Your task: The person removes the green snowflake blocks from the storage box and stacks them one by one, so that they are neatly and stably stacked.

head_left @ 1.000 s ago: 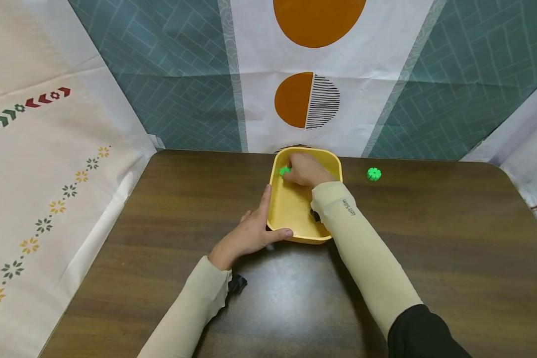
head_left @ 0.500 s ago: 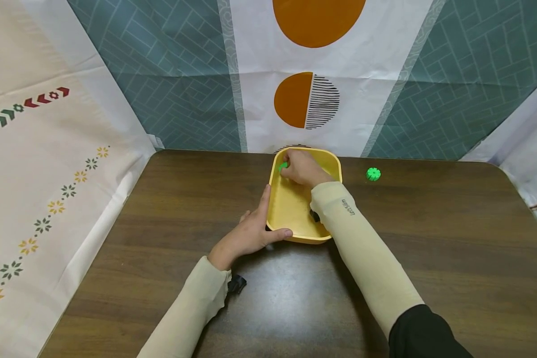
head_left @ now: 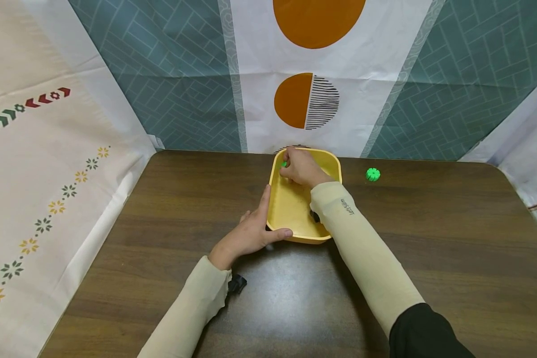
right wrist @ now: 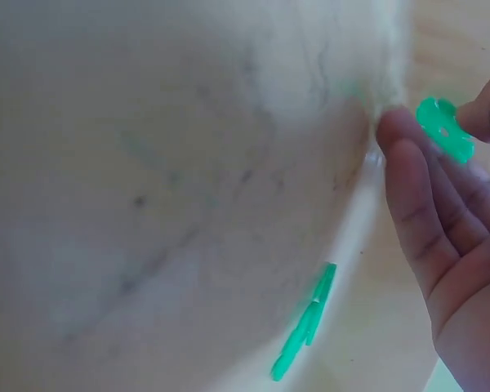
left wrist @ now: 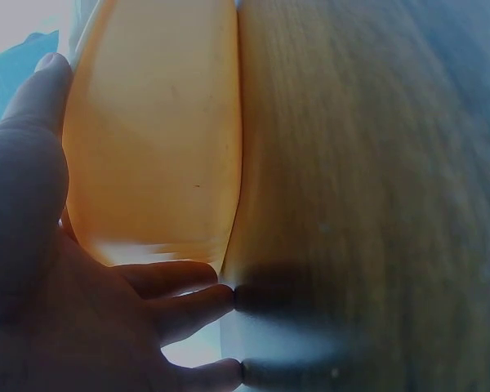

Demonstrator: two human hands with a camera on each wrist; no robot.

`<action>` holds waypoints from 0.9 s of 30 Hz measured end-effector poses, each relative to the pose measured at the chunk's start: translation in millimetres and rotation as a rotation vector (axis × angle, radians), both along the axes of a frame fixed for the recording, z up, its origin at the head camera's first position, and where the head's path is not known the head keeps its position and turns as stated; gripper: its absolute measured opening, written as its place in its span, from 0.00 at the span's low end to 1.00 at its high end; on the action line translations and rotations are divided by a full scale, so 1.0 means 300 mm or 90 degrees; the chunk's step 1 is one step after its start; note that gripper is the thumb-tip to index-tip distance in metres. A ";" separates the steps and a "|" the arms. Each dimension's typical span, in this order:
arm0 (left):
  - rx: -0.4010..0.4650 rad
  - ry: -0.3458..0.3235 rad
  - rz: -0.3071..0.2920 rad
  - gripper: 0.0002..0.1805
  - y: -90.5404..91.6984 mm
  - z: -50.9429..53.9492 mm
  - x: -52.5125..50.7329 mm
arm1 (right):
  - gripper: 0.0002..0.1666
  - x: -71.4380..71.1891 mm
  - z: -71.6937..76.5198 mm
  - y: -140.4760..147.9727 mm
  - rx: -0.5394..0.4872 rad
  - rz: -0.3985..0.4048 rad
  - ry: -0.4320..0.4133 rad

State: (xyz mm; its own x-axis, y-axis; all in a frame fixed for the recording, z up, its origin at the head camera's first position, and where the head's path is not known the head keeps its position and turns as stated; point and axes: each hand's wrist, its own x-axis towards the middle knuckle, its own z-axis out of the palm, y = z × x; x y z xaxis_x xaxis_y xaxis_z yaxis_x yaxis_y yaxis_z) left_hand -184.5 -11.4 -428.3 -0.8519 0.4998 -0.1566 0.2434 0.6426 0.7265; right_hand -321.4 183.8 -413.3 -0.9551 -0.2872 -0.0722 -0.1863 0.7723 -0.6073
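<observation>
A yellow tray (head_left: 291,219) sits at the table's far edge. My left hand (head_left: 248,233) lies around its near left corner, fingers straight along the outer left wall and thumb at the near rim. The left wrist view also shows those fingers touching the tray wall (left wrist: 155,122). Inside the tray, at its far left, my right hand (head_left: 302,166) pinches a green notched disc (right wrist: 443,129) between thumb and fingers. In the right wrist view, thin green pieces (right wrist: 306,318) lie at the foot of the tray wall, seen edge-on. The fingertips are partly hidden in the head view.
On the wooden table (head_left: 183,209), a green notched round piece (head_left: 373,174) lies right of the tray. A patterned cloth (head_left: 183,74) hangs just behind the far table edge, and a pale cloth (head_left: 71,174) covers the left side.
The right hand's fingers have shifted slightly toward the tray's far left, and less of the green disc shows beside them. My left hand and the tray stay in place.
</observation>
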 end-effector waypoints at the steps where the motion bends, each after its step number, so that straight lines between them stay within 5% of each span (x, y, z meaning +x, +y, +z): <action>1: 0.000 -0.001 0.000 0.68 0.000 0.002 0.001 | 0.16 -0.003 -0.004 0.000 0.007 0.001 0.008; 6: -0.002 0.001 0.002 0.67 0.000 0.003 0.000 | 0.12 -0.013 -0.020 -0.004 0.053 0.013 0.052; 12: -0.004 0.005 0.002 0.67 -0.001 -0.002 0.000 | 0.12 -0.011 -0.029 -0.009 0.060 0.009 0.044; 27: 0.001 -0.005 0.006 0.68 0.000 0.000 0.003 | 0.17 0.014 -0.010 -0.012 -0.108 -0.056 -0.089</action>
State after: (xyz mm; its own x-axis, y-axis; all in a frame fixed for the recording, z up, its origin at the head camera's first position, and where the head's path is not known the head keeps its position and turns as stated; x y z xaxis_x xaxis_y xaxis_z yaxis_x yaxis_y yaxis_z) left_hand -183.8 -11.2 -428.4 -0.8555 0.4914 -0.1629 0.2308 0.6437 0.7296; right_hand -317.1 180.1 -416.3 -0.9613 -0.2219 -0.1630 -0.0276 0.6668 -0.7448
